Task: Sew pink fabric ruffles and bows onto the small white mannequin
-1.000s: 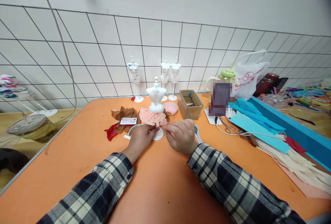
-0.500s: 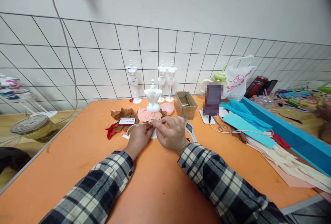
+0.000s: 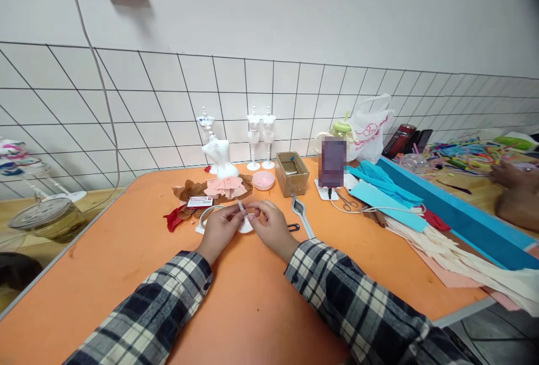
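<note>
A small white dress-form torso (image 3: 219,155) leans to the left, with a ruffled pink crepe-paper skirt (image 3: 225,186) around its lower end. Nearer to me is its white stand (image 3: 246,227), a short post over a round base, apart from the torso. My left hand (image 3: 222,228) is closed, thumb and fingers pinching the post. From the other side my right hand (image 3: 273,227) is closed too, its fingertips bent around the post. Fingers partly cover the stand.
Brown crepe paper (image 3: 189,190), a small labelled box (image 3: 200,202) and red paper (image 3: 173,219) lie left. Behind are more dress forms (image 3: 254,135), a pink bowl (image 3: 263,181) and a cardboard box (image 3: 292,185). A phone (image 3: 332,163), scissors (image 3: 348,203) and blue paper (image 3: 381,202) are right.
The torso with its pink skirt has gone from upright to leaning left, up and away from my hands. The stand's post now shows between my fingers. My view has shifted slightly.
</note>
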`<state>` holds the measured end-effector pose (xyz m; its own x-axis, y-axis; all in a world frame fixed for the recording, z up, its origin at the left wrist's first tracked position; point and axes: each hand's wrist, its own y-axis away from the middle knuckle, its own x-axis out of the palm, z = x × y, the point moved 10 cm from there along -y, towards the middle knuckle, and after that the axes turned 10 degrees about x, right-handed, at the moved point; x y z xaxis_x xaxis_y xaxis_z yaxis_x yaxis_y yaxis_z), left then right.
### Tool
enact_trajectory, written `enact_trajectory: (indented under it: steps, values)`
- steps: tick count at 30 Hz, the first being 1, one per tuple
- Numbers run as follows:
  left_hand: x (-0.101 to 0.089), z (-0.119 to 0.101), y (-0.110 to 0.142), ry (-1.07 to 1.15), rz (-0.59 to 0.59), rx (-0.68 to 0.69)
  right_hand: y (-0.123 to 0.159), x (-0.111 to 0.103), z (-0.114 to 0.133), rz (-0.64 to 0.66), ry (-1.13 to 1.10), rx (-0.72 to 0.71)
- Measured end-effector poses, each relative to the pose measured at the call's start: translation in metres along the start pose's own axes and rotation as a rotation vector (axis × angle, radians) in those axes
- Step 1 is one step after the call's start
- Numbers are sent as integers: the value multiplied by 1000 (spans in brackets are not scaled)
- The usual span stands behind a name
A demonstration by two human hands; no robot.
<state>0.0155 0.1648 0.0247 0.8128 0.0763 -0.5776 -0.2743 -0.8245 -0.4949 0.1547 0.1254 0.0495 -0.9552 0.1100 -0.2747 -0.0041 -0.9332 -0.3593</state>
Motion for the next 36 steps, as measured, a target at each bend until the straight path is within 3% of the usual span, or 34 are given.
enact_trajectory:
  steps: [3, 6, 14, 22, 29, 36]
  values:
    - [6, -6, 2, -15, 56, 8, 0, 22, -22, 179, -523, 282]
    - [10, -7, 2, -35, 91, 10, 6, 39, -26, 314, -914, 443]
    - [12, -3, 1, -87, 114, 7, 6, 41, -26, 395, -1309, 583]
    - [12, -4, 0, -144, 131, -1, 6, 38, -26, 405, -1407, 592]
    - [11, 1, -1, -184, 118, -10, 16, 52, -31, 443, -1444, 816]
    - [14, 7, 1, -210, 138, -5, 12, 54, -38, 408, -1281, 750]
